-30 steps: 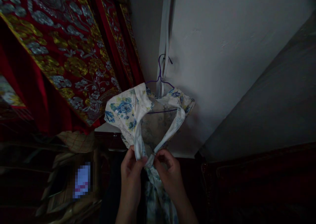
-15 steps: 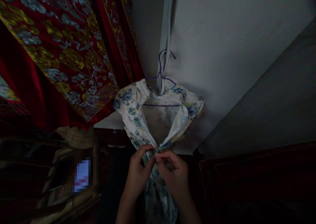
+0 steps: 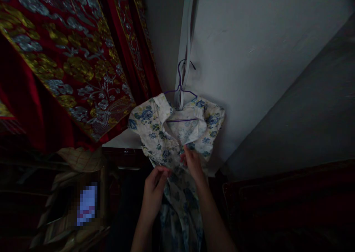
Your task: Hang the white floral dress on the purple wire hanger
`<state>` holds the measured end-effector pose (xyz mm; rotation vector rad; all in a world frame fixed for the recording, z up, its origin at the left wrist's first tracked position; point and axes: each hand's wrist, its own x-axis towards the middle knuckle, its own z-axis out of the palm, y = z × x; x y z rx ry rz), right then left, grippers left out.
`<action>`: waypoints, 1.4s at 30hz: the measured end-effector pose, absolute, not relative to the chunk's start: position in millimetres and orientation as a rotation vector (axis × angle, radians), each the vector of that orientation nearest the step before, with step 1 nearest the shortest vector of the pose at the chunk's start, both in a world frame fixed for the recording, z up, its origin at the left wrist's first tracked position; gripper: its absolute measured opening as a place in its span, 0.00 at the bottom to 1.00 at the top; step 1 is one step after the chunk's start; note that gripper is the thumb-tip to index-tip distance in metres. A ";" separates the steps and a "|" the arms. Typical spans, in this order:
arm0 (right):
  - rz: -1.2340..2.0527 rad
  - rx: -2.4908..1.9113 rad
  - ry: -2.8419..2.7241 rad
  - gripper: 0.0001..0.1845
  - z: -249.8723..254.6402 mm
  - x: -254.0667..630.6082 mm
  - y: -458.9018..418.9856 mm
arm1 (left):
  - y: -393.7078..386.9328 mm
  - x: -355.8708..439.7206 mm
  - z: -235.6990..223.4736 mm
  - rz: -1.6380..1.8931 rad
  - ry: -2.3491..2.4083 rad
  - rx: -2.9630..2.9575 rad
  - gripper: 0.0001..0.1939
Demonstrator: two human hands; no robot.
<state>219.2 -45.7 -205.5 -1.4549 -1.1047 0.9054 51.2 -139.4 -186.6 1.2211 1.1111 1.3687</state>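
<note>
A white dress [image 3: 165,152] with blue and green flowers hangs on a thin purple hanger [image 3: 180,74]. Its front zip is open at the neck, in a V that ends at my right hand [image 3: 192,165]. The fingers of that hand are closed together there on the zip pull, which they hide. Lower down and to the left, my left hand [image 3: 155,180] has thumb and fingers pinched at the dress front, holding the cloth below the right hand.
A white strap or cord [image 3: 189,26] runs down the pale wall [image 3: 249,52] behind the hanger. Red cloth [image 3: 83,67] with gold and silver embroidery hangs at left. Below it stands a wooden frame [image 3: 77,239] with a blurred bright patch. Dark red furniture [image 3: 277,192] lies at lower right.
My right hand has moved up along the dress front, and the open V is shorter, with its sides closed below. My left hand has stayed low, now apart from the right.
</note>
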 end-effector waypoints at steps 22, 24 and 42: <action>1.186 -1.373 -0.978 0.28 -219.4 179.0 -138.5 | -138.5 57.8 -219.9 1.172 0.992 1.419 0.20; 1.208 -1.343 -0.986 0.30 -207.8 180.9 -141.7 | -143.0 58.3 -215.6 1.156 1.010 1.389 0.23; 1.717 -0.993 -0.952 0.35 -165.7 180.8 -157.3 | -146.4 61.6 -194.8 1.147 0.852 1.073 0.16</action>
